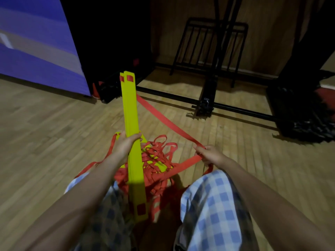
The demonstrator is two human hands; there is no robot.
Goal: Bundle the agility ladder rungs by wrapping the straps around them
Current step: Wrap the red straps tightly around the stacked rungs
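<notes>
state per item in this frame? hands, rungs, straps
left hand: grips the stacked rungs mid-length
right hand: pinches the taut strap
yellow rungs: stacked together, held off the floor, not yet wrapped
taut strap: stretched from rungs to right hand
loose straps: tangled heap under the rungs
</notes>
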